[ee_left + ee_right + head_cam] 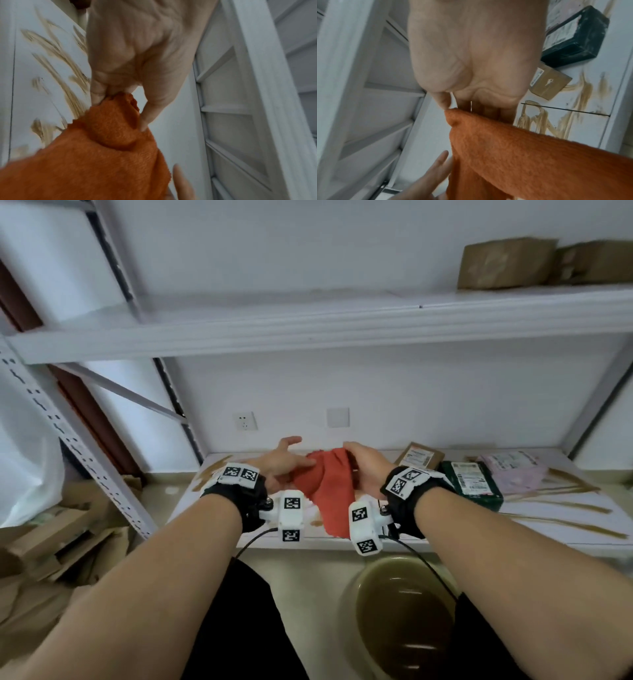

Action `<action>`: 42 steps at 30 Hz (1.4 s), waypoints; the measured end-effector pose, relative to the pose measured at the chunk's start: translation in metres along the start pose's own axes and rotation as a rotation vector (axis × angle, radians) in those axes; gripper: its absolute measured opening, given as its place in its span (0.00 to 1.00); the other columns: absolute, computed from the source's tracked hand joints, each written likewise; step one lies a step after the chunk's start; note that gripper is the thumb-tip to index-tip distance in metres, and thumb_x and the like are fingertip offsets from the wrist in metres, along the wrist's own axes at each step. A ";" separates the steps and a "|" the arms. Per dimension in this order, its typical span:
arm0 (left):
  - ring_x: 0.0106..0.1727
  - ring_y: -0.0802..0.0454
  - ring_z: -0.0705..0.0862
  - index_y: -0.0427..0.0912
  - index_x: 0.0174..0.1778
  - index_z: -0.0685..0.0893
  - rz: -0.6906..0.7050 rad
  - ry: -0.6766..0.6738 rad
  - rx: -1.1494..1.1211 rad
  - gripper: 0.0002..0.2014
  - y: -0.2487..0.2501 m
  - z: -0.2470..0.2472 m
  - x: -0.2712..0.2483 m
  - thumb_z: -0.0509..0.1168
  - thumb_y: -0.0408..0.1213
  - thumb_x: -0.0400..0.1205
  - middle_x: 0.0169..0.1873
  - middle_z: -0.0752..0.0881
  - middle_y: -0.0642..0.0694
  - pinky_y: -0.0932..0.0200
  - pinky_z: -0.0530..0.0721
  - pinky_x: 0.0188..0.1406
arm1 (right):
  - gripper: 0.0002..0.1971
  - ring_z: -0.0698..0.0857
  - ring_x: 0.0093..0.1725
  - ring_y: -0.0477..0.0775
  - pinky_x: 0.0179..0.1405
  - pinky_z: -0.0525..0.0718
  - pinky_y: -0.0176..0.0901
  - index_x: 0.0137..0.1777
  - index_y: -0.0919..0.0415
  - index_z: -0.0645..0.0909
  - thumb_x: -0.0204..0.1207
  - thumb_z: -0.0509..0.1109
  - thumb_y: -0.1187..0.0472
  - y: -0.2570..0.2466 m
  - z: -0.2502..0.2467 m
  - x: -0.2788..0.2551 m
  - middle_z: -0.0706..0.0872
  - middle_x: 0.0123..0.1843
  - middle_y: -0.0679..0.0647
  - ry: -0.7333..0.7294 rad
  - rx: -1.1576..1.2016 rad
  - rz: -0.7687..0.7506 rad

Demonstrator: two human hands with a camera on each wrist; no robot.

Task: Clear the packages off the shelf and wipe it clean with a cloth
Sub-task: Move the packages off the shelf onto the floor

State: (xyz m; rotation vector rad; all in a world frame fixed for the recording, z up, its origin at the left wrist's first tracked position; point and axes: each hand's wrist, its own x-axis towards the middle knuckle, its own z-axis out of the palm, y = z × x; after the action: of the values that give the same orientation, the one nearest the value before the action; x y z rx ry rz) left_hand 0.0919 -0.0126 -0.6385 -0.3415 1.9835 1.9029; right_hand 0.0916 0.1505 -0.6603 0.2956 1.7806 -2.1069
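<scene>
An orange-red cloth (329,484) hangs between both hands above the lower white shelf (513,529), which is smeared with brown streaks (60,60). My right hand (359,460) pinches the cloth's top edge (522,155) between thumb and fingers (453,106). My left hand (291,465) holds a bunched part of the cloth (102,155) between curled fingers and thumb (120,106), while its other fingers lie straight against the fabric. On the shelf to the right lie a small brown box (419,457), a dark green package (472,479) and a pink bag (517,470).
Two cardboard boxes (507,263) sit on the upper shelf (308,337) at the right. A basin of brownish water (404,618) stands on the floor below the hands. Flattened cardboard (51,542) is piled at the left, beside the perforated shelf post (68,440).
</scene>
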 end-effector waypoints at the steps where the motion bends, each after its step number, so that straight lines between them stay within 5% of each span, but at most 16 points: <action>1: 0.38 0.51 0.82 0.54 0.72 0.66 0.005 0.010 0.000 0.27 0.000 -0.001 -0.004 0.63 0.24 0.82 0.48 0.83 0.44 0.60 0.86 0.19 | 0.10 0.82 0.37 0.51 0.35 0.79 0.41 0.48 0.59 0.81 0.82 0.63 0.53 -0.001 0.000 -0.005 0.84 0.39 0.54 -0.014 -0.058 -0.021; 4: 0.33 0.53 0.80 0.46 0.69 0.72 0.062 0.105 0.032 0.22 0.005 -0.007 -0.012 0.62 0.22 0.82 0.41 0.82 0.46 0.65 0.81 0.18 | 0.04 0.83 0.40 0.53 0.44 0.83 0.45 0.42 0.61 0.81 0.79 0.68 0.64 -0.003 -0.004 -0.011 0.86 0.42 0.57 0.078 -0.264 -0.149; 6: 0.25 0.57 0.77 0.46 0.66 0.76 0.106 0.157 0.102 0.18 0.007 -0.010 -0.013 0.63 0.26 0.82 0.34 0.81 0.46 0.66 0.76 0.20 | 0.11 0.81 0.43 0.55 0.48 0.82 0.49 0.34 0.55 0.78 0.78 0.66 0.67 -0.002 -0.009 -0.008 0.82 0.37 0.53 0.213 -0.352 -0.220; 8: 0.21 0.58 0.74 0.47 0.58 0.78 0.137 0.180 0.141 0.12 0.008 -0.009 -0.014 0.63 0.29 0.83 0.30 0.79 0.47 0.68 0.73 0.18 | 0.05 0.80 0.46 0.56 0.46 0.81 0.49 0.43 0.56 0.81 0.77 0.65 0.66 -0.002 -0.011 -0.007 0.81 0.40 0.53 0.292 -0.400 -0.271; 11: 0.30 0.55 0.76 0.47 0.48 0.78 0.137 0.088 0.198 0.05 0.009 -0.006 -0.014 0.66 0.34 0.82 0.35 0.80 0.46 0.66 0.75 0.19 | 0.14 0.79 0.48 0.53 0.41 0.76 0.40 0.62 0.55 0.80 0.79 0.61 0.66 -0.003 -0.014 -0.004 0.81 0.53 0.55 0.306 -0.472 -0.339; 14: 0.42 0.47 0.82 0.50 0.55 0.76 0.124 -0.126 0.459 0.21 0.008 -0.006 -0.010 0.73 0.25 0.73 0.46 0.83 0.41 0.54 0.86 0.40 | 0.14 0.79 0.49 0.49 0.45 0.75 0.34 0.59 0.62 0.85 0.79 0.62 0.70 -0.008 -0.016 -0.003 0.82 0.49 0.52 0.277 -0.517 -0.423; 15: 0.45 0.44 0.81 0.51 0.57 0.77 0.126 -0.158 0.603 0.24 0.008 -0.005 -0.007 0.74 0.22 0.71 0.49 0.83 0.39 0.50 0.85 0.47 | 0.14 0.79 0.50 0.49 0.49 0.76 0.34 0.61 0.63 0.84 0.77 0.64 0.71 -0.009 -0.017 -0.003 0.82 0.49 0.52 0.259 -0.533 -0.409; 19: 0.40 0.45 0.79 0.37 0.57 0.83 0.244 -0.027 0.902 0.16 0.003 0.008 0.018 0.69 0.23 0.74 0.44 0.83 0.41 0.53 0.79 0.41 | 0.26 0.80 0.59 0.52 0.66 0.76 0.42 0.70 0.61 0.76 0.71 0.74 0.70 -0.007 -0.028 -0.002 0.82 0.61 0.57 0.134 -0.851 -0.237; 23: 0.44 0.52 0.81 0.41 0.51 0.89 0.409 0.027 1.125 0.10 -0.001 0.028 0.047 0.69 0.35 0.76 0.42 0.86 0.44 0.63 0.75 0.42 | 0.17 0.82 0.60 0.57 0.51 0.74 0.37 0.62 0.63 0.82 0.75 0.72 0.59 0.000 -0.054 0.000 0.85 0.61 0.59 0.157 -1.228 -0.136; 27: 0.42 0.44 0.86 0.38 0.46 0.91 0.480 -0.002 1.129 0.08 -0.007 0.056 0.084 0.68 0.32 0.75 0.41 0.85 0.37 0.56 0.83 0.40 | 0.10 0.84 0.51 0.55 0.50 0.85 0.45 0.53 0.60 0.81 0.77 0.70 0.55 0.019 -0.090 0.025 0.83 0.48 0.54 0.160 -0.944 -0.030; 32: 0.50 0.47 0.79 0.37 0.52 0.88 0.502 -0.049 1.202 0.10 -0.021 0.101 0.128 0.64 0.35 0.80 0.48 0.77 0.42 0.54 0.79 0.57 | 0.07 0.86 0.42 0.55 0.37 0.91 0.46 0.53 0.66 0.80 0.79 0.64 0.65 0.027 -0.136 0.058 0.84 0.51 0.61 0.188 -0.286 0.105; 36: 0.64 0.42 0.77 0.42 0.64 0.82 0.462 -0.106 1.247 0.15 -0.034 0.140 0.166 0.63 0.37 0.82 0.64 0.74 0.38 0.56 0.71 0.68 | 0.12 0.84 0.38 0.53 0.42 0.88 0.45 0.37 0.57 0.76 0.83 0.59 0.60 0.032 -0.180 0.085 0.83 0.47 0.61 0.334 -0.266 0.040; 40: 0.68 0.42 0.76 0.45 0.71 0.76 0.409 -0.121 1.314 0.19 -0.044 0.170 0.205 0.62 0.38 0.83 0.72 0.70 0.39 0.54 0.70 0.72 | 0.13 0.84 0.49 0.60 0.44 0.88 0.52 0.56 0.70 0.80 0.83 0.58 0.61 0.038 -0.225 0.101 0.83 0.56 0.67 0.485 -0.126 0.063; 42: 0.74 0.42 0.71 0.44 0.73 0.74 0.365 -0.132 1.342 0.21 -0.049 0.185 0.226 0.62 0.38 0.83 0.75 0.67 0.39 0.52 0.67 0.75 | 0.15 0.85 0.43 0.57 0.49 0.87 0.54 0.47 0.62 0.83 0.84 0.54 0.62 0.041 -0.246 0.107 0.86 0.49 0.66 0.508 -0.144 0.063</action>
State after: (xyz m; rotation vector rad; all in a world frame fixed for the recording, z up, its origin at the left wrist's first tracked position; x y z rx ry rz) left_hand -0.0733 0.1867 -0.7827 0.5205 2.7791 0.3471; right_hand -0.0077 0.3708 -0.7832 0.9003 2.1476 -1.9619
